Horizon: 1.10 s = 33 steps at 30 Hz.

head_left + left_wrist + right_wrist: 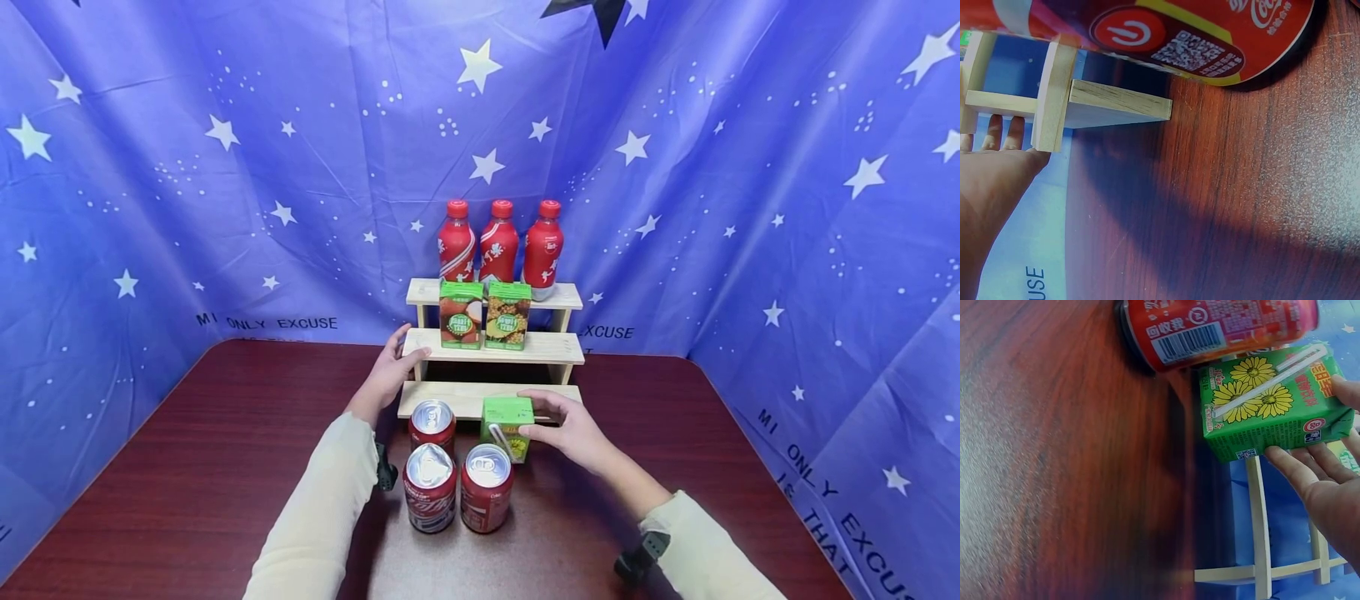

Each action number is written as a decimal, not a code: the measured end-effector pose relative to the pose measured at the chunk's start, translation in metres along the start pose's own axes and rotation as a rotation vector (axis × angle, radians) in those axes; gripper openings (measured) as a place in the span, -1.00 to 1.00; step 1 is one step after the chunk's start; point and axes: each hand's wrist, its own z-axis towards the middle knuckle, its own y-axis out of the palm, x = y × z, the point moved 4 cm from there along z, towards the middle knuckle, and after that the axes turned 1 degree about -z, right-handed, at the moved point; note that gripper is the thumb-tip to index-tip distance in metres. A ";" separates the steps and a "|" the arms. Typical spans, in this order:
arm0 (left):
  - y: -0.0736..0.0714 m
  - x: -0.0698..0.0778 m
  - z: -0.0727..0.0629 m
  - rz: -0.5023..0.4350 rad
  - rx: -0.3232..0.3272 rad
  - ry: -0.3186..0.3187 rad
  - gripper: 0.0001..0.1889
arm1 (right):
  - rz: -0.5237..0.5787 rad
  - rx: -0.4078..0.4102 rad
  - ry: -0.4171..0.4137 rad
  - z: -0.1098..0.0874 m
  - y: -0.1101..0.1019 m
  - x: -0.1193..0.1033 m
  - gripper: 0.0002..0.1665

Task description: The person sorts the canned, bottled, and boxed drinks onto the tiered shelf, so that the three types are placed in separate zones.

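Note:
My left hand [387, 372] grips the left end of the wooden three-step rack [420, 398], its thumb on the middle step; in the left wrist view its fingers reach behind the frame. My right hand [572, 429] holds a green drink carton [507, 411] by its right side, thumb in front and fingers behind. In the right wrist view, yellow flowers and a wrapped white straw show on the carton. It stands upright in front of the bottom step. Two other cartons, a lychee-pictured one [461, 317] and a pineapple-pictured one [507, 318], stand on the middle step.
Three red bottles [498, 248] line the top step. Close in front of the rack stand a red soda can [432, 425] at the back left, another can [430, 492] before it and a third can [487, 492] to the right. A blue starry cloth [322, 167] surrounds the dark wooden table [187, 467].

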 end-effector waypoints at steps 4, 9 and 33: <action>0.003 0.010 -0.008 0.006 -0.015 0.009 -0.20 | 0.028 0.004 -0.007 -0.001 -0.006 -0.004 -0.36; 0.002 0.009 -0.007 0.000 -0.006 0.013 -0.21 | 0.064 0.004 -0.014 -0.003 -0.012 -0.008 -0.36; -0.003 -0.007 0.006 0.035 0.027 0.029 -0.23 | 0.004 0.106 -0.042 -0.003 -0.056 -0.028 -0.37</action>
